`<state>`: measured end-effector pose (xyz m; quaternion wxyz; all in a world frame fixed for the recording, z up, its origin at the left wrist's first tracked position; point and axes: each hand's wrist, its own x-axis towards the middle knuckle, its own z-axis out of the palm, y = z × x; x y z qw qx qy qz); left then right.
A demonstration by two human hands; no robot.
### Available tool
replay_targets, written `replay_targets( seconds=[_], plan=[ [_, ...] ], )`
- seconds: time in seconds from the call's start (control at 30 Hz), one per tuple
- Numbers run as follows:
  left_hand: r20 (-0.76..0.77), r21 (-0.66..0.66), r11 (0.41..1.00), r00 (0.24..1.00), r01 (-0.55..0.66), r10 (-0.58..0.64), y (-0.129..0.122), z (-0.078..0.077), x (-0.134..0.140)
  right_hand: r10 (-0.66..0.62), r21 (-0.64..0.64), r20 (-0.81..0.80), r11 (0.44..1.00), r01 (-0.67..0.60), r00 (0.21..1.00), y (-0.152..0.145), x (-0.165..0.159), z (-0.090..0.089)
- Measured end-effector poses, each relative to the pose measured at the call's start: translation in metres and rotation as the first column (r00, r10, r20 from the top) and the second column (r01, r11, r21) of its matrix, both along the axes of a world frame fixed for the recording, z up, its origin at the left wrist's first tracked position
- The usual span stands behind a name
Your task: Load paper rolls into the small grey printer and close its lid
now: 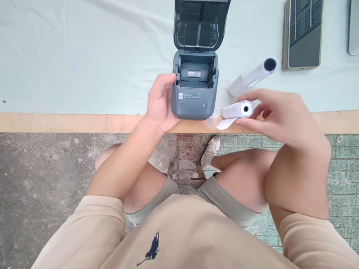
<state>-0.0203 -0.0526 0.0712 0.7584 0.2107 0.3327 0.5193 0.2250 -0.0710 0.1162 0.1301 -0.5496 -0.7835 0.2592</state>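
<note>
A dark grey label printer [194, 100] is gripped at its left side by my left hand [161, 101], thumb on the rim. Its lid [200, 26] is swung up, and the paper bay shows no roll inside. Just right of the printer, my right hand [283, 116] pinches a small white paper roll [237, 110] between thumb and fingers. A loose end of paper curls from that roll toward the printer. Behind it on the table lies a second white paper roll [256, 73] with a dark, toothed core end and some paper unwound.
A smartphone [304, 37] lies on a box-like thing at the back right. Part of a grey object [353, 28] shows at the right edge. The cloth-covered table [84, 56] ends in a wooden front edge [70, 122], with my legs below it.
</note>
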Motion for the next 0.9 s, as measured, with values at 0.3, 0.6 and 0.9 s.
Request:
replay_targets(
  seconds=[0.3, 0.6, 0.9],
  plan=[
    [0.062, 0.117, 0.989, 0.994, 0.086, -0.093, 0.003, -0.006, 0.001, -0.188, 0.205, -0.239, 0.949, 0.238, 0.953, 0.045, 0.008, -0.033],
    [0.082, 0.041, 0.998, 0.995, 0.052, -0.055, 0.000, -0.007, 0.002, 0.152, 0.070, -0.151, 0.987, -0.143, 0.977, 0.026, -0.056, 0.025],
    [0.078, 0.117, 0.992, 0.995, 0.045, -0.055, -0.007, -0.005, 0.001, 0.046, 0.161, 0.159, 0.984, -0.072, 0.986, 0.043, -0.099, 0.016]
  ],
)
